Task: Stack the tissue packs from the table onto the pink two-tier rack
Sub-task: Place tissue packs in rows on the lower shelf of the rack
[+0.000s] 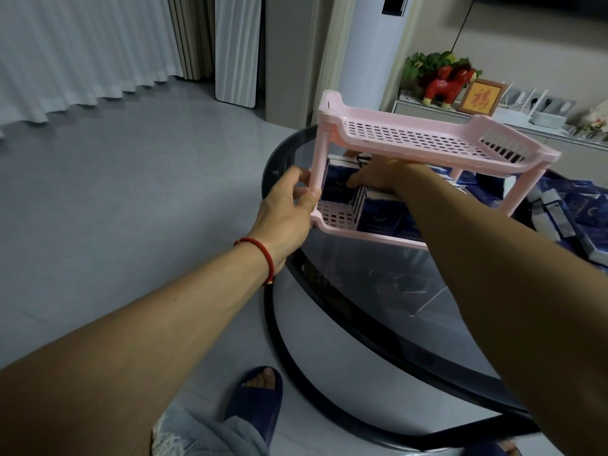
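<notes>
Where grey floor tiles (131, 192) spread, a glass table (378, 291) bears the pink rack (411, 139).

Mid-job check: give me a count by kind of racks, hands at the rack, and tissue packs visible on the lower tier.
Pink rack: 1
Hands at the rack: 2 (left hand grips a post, right hand reaches into the lower tier)
Tissue packs visible on the lower tier: 3, others possibly hidden by the arm
Total: 6
</notes>
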Tool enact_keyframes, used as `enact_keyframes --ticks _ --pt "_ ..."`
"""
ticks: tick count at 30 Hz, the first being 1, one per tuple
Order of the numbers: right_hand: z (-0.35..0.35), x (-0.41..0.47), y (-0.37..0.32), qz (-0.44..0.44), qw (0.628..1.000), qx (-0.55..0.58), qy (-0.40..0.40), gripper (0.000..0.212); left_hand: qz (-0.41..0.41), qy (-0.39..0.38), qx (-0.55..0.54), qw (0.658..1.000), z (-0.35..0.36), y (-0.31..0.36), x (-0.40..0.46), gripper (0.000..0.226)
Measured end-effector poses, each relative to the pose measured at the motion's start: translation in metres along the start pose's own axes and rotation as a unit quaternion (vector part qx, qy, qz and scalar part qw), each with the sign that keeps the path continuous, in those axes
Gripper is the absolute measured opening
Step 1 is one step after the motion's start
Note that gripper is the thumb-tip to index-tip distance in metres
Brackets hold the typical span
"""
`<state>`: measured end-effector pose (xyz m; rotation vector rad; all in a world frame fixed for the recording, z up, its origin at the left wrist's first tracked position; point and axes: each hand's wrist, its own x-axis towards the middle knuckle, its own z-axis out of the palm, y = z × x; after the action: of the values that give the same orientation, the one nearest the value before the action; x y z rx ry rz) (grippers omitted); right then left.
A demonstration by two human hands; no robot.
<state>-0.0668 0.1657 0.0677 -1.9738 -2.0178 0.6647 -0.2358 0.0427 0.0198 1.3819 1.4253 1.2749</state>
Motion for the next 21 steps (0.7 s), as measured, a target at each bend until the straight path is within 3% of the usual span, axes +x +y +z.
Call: enact_keyframes --ticks 5,10,21 --pt "-0.005 -0.007 0.001 -0.018 0.999 -0.026 0.016 0.074 0.007 -0.001 -0.002 1.0 -0.001 -0.001 0.002 0.012" --pt "-0.011 -0.042 0.004 -0.135 0.987 -0.076 0.035 0.068 0.008 0.008 -0.004 1.0 0.0 0.0 0.004 0.008" --pt "-0.002 -0.15 0.059 -0.364 0.901 -0.223 0.08 0.051 0.005 0.005 0.022 1.0 0.013 -0.014 0.0 0.012"
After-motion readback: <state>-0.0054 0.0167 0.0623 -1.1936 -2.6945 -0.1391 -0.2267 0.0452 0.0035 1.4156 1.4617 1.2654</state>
